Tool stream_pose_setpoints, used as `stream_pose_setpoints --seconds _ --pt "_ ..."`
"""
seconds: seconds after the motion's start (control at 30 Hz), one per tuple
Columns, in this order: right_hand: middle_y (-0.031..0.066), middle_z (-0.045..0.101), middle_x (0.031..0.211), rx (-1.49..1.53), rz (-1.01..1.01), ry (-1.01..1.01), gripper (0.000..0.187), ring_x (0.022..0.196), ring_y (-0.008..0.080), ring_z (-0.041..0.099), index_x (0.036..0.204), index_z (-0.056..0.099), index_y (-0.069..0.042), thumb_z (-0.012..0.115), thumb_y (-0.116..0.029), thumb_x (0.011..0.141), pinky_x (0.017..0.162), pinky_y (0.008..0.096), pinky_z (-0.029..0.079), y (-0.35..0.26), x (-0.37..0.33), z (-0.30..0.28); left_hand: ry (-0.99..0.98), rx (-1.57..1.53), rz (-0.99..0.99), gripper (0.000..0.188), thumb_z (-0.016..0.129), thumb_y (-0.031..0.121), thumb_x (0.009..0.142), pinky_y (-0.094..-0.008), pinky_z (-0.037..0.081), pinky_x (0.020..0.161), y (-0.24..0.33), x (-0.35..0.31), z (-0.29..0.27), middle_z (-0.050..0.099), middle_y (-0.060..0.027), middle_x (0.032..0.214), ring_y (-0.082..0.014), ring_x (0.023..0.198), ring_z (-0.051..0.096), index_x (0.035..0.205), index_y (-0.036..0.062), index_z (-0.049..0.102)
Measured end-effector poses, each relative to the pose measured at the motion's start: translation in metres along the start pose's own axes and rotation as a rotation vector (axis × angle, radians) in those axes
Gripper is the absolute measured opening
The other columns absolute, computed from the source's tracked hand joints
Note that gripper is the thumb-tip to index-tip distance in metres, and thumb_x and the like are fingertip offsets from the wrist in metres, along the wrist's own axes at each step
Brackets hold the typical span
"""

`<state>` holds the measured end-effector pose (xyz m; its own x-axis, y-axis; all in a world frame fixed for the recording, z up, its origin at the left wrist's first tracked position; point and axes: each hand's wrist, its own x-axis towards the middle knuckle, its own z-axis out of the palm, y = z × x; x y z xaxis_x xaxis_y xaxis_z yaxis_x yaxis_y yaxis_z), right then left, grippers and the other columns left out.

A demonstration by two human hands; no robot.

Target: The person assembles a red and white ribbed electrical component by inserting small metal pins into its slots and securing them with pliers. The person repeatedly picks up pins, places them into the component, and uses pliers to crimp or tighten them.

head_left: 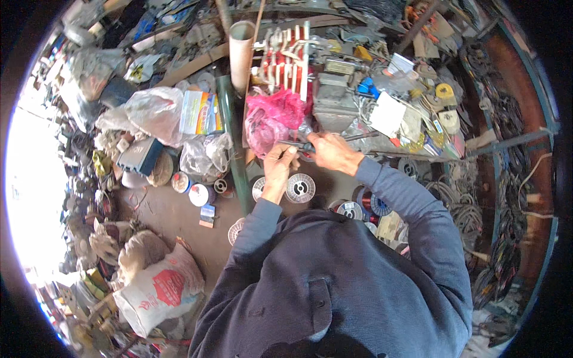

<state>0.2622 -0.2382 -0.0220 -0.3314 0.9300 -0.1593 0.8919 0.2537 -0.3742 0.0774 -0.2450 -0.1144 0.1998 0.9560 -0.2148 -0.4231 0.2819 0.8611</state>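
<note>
My left hand (280, 165) is closed, thumb and fingers pinching a small, thin dark piece (290, 143). Just to its right, my right hand (334, 153) is closed around a dark, slender tool (362, 136), whose shaft sticks out past the knuckles; its exact kind is unclear. The two hands almost meet, fingertip to fingertip. Right behind them lies a crumpled pink plastic bag (271, 119). Beyond the bag, red and white rods (286, 56) stand in a bundle. Below my hands, on the floor, rests a white wire spool (300, 188).
A dark green pipe (230, 131) stands left of my hands, near a tan tube (241, 56). Clear plastic bags (156, 113) crowd the left. A grey metal box (334, 101) sits behind my right hand. More spools (349, 210) and a white printed sack (160, 292) lie lower down.
</note>
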Motion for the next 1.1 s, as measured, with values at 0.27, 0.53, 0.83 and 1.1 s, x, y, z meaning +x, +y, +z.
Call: stream_pose_setpoints --seconds 0.27,0.53,0.83,1.1 --pt "0.0291 0.071 0.098 -0.002 -0.052 0.128 0.036 0.095 0.0462 0.068 0.109 0.066 0.003 0.07 -0.018 0.08 0.084 0.0517 0.055 0.0 -0.007 -0.001 0.074 0.006 -0.018 0.007 0.07 0.008 0.094 -0.0267 0.041 0.049 0.015 -0.011 0.011 0.065 -0.0036 0.071 -0.0104 0.053 0.051 0.089 0.0033 0.069" --pt "0.0278 0.072 0.094 0.135 -0.043 0.158 0.039 0.088 0.0423 0.071 0.112 0.067 0.004 0.071 -0.018 0.08 0.077 0.0477 0.055 0.008 -0.019 0.011 0.018 0.269 0.098 0.007 0.068 0.004 0.095 -0.0247 0.045 0.054 0.015 -0.015 0.007 0.065 -0.001 0.075 -0.0074 0.058 0.054 0.088 0.0023 0.067" --pt "0.0233 0.069 0.104 0.371 0.008 0.141 0.034 0.099 0.0458 0.067 0.113 0.064 0.001 0.071 -0.019 0.087 0.084 0.0541 0.053 0.025 -0.042 0.031 -0.082 0.428 0.133 0.01 0.069 0.011 0.096 -0.025 0.047 0.063 0.016 -0.023 0.001 0.066 -0.001 0.077 -0.0095 0.066 0.058 0.092 0.0026 0.067" --pt "0.0282 0.07 0.113 0.25 0.379 -0.187 0.047 0.107 0.0458 0.067 0.121 0.061 0.004 0.069 -0.021 0.082 0.089 0.0533 0.055 0.109 -0.106 0.086 0.038 0.573 0.074 0.014 0.068 0.016 0.099 -0.0246 0.049 0.071 0.006 -0.048 -0.017 0.067 0.0002 0.085 -0.0089 0.076 0.06 0.099 0.0018 0.067"
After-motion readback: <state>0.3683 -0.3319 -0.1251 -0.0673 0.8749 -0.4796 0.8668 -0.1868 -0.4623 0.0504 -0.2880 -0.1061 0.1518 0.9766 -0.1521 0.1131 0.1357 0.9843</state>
